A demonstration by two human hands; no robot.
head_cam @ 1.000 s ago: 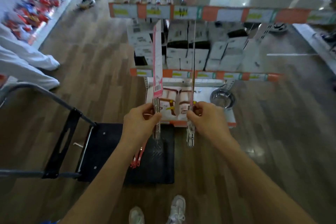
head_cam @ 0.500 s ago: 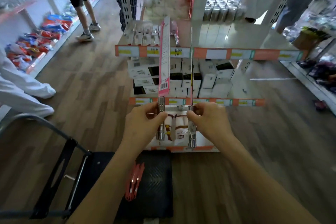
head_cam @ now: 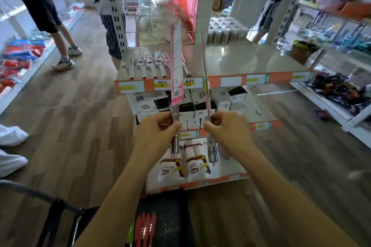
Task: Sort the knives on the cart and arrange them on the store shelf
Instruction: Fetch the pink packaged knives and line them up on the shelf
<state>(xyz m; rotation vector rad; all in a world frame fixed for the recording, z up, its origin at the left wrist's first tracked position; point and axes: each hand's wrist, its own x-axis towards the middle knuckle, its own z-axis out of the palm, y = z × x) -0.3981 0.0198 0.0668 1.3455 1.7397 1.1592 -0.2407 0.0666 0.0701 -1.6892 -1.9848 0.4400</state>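
My left hand (head_cam: pixel 155 136) grips the steel handle of a long knife (head_cam: pixel 176 62) in a pink card sleeve, blade pointing up. My right hand (head_cam: pixel 228 132) holds a second such knife (head_cam: pixel 205 78), seen edge-on as a thin line, also upright. Both stand in front of the store shelf (head_cam: pixel 257 79). On that shelf's left end lies a row of several packaged knives (head_cam: pixel 148 65), with one more knife (head_cam: pixel 185 68) beside them. Below me the black cart (head_cam: pixel 170 216) carries a few red-handled knives (head_cam: pixel 145 228).
White and black boxes (head_cam: pixel 192 104) fill the middle shelf, and wrapped packs (head_cam: pixel 184 163) lie on the bottom one. Two people (head_cam: pixel 46 14) stand at the left aisle. Goods line the right shelving (head_cam: pixel 339 88) and the left floor display (head_cam: pixel 18 58). The cart handle (head_cam: pixel 30 190) is lower left.
My view has tilted up and closer to the shelf, so the top shelf and the people show more fully. Both hands still hold the two knives upright, side by side.
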